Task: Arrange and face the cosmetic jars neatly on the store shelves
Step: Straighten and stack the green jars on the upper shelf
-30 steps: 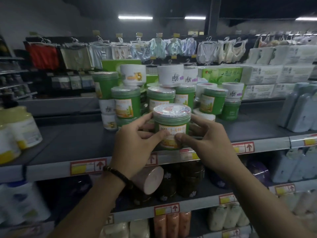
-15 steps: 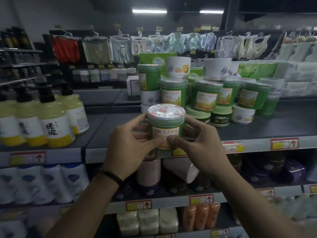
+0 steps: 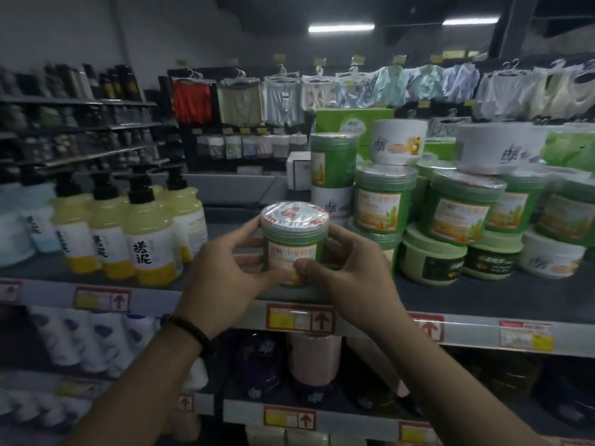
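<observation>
Squarely between both hands, the green jar (image 3: pixel 294 243) is upright at the near edge of the shelf (image 3: pixel 483 304), label facing near. The left hand (image 3: pixel 225 281) and right hand (image 3: pixel 357 284) each wrap curled fingers (image 3: pixel 344 238) round its sides, thumbs on the label. The stacked jars (image 3: pixel 450 204) sit right and farther back, the yellow bottles (image 3: pixel 148 243) left.

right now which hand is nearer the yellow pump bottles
Left. The left hand grips the green jar just right of the yellow pump bottles; the right hand holds the jar's far side.
</observation>
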{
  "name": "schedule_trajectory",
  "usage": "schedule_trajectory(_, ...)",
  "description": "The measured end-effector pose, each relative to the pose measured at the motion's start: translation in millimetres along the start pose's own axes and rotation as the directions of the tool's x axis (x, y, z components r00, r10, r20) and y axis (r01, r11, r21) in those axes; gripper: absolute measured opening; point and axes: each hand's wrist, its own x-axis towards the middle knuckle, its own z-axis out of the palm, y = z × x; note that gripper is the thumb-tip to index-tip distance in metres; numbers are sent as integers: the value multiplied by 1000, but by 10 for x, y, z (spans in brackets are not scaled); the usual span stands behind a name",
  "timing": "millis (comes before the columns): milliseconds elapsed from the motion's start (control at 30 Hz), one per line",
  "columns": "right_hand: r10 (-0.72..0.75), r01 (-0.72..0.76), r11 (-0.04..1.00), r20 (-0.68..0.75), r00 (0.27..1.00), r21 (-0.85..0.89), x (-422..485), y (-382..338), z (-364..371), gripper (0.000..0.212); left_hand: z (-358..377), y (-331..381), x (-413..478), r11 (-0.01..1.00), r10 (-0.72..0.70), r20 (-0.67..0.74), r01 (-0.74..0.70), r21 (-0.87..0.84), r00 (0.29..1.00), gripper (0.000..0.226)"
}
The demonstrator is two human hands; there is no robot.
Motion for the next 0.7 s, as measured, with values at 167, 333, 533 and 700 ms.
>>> schedule_trajectory(167, 23, -23, 1000, 17, 1000, -10, 285, 151, 146, 49, -72, -197, 202, 997, -77, 17, 78, -17, 997, 97)
schedule_trajectory(333, 83, -82, 996, 39, 996, -38, 528, 274, 306, 57, -190, -481, 437, 991, -134, 52, 134, 0, 990, 89)
schedule_trajectory(533, 205, -202, 976, 31, 978, -81, 752, 304, 509, 61, -318, -649, 688, 981, -191, 98, 188, 37, 977, 103)
schedule_trajectory(700, 286, -279, 939, 8, 958, -200, 932, 355, 703, 66, -345, -767, 838, 977, -209, 120, 203, 60, 971, 102)
